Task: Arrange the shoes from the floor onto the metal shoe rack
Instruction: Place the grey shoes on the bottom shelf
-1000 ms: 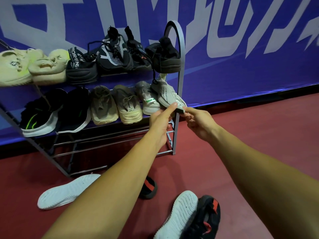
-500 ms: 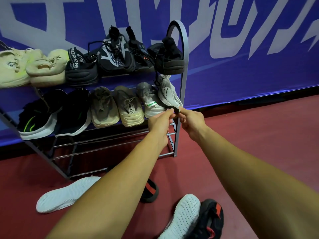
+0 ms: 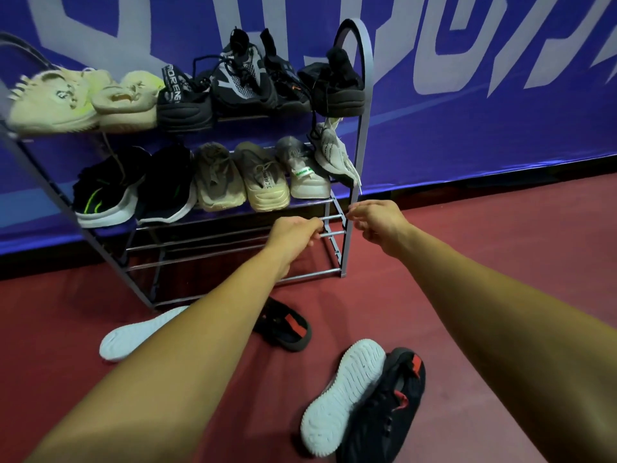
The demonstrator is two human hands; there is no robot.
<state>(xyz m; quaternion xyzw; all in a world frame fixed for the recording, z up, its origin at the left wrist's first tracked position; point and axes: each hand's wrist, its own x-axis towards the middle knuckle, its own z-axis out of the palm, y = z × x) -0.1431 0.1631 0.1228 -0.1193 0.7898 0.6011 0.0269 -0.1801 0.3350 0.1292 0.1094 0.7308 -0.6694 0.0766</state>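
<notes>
— What are we seeing, biggest things first?
— We are looking at a red floor (image 3: 467, 262) and a blue banner (image 3: 484, 135), with the metal shoe rack (image 3: 364, 95) standing against it. Its top and middle shelves are carrying rows of shoes.
— Where is the grey knit shoe (image 3: 334, 155) sitting?
— It is leaning, tilted, at the right end of the middle shelf, beside the upright post.
— And what are we finding on the floor?
— A white-soled shoe (image 3: 347, 396) is lying on its side, touching a black shoe with red marks (image 3: 390, 406). Another black shoe (image 3: 287, 329) and a white sole (image 3: 133, 339) are lying nearer the rack.
— Our hands?
— Our left hand (image 3: 293, 233) and right hand (image 3: 377, 222) are hovering before the lower bars (near each other, apart), fingers (image 3: 315, 225) loosely curled, holding nothing.
</notes>
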